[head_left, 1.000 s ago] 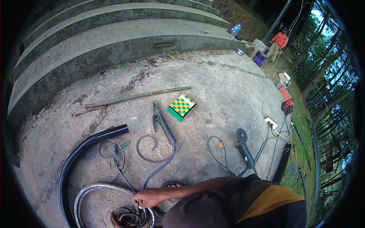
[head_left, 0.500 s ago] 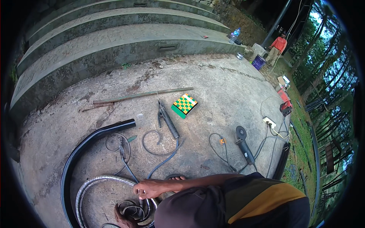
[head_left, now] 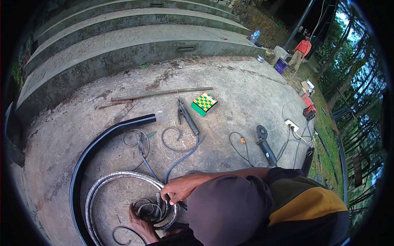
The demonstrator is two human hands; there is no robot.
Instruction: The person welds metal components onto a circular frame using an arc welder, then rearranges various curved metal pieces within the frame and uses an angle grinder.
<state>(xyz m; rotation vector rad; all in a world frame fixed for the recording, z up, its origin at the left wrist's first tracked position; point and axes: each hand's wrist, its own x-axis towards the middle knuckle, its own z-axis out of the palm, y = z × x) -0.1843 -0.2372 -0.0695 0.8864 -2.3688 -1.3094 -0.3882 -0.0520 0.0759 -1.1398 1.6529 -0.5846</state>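
A large scroll of silver metal bar [head_left: 107, 177] lies on the concrete, its inner end curling beneath my hands. My right hand [head_left: 179, 189] is bent over the inner part of this scroll, thumb and fingers closed on the metal. At the lower left of it, my left hand [head_left: 141, 224] curves round a bundle of smaller dark curled metal strips [head_left: 148, 210]; part of its grip is hidden. Beyond the hands lie a welding electrode holder [head_left: 188, 121] with a thin rod in it and a cable clamp [head_left: 140, 146]. My leg hides the area right of my hands.
A black curved channel [head_left: 84, 164] bends round the scroll's left side. Farther off are a checkered box [head_left: 204, 102], a long bar [head_left: 164, 93] and an angle grinder [head_left: 266, 145]. Cables run to a power strip [head_left: 292, 125]. A person [head_left: 301, 50] stands beyond a purple bucket [head_left: 280, 65], near concrete steps [head_left: 135, 57].
My view has shifted, so the scene sits a little higher and farther right. The right hand's fingers now bend down over the scroll's inner end; the left hand stays at the small curls.
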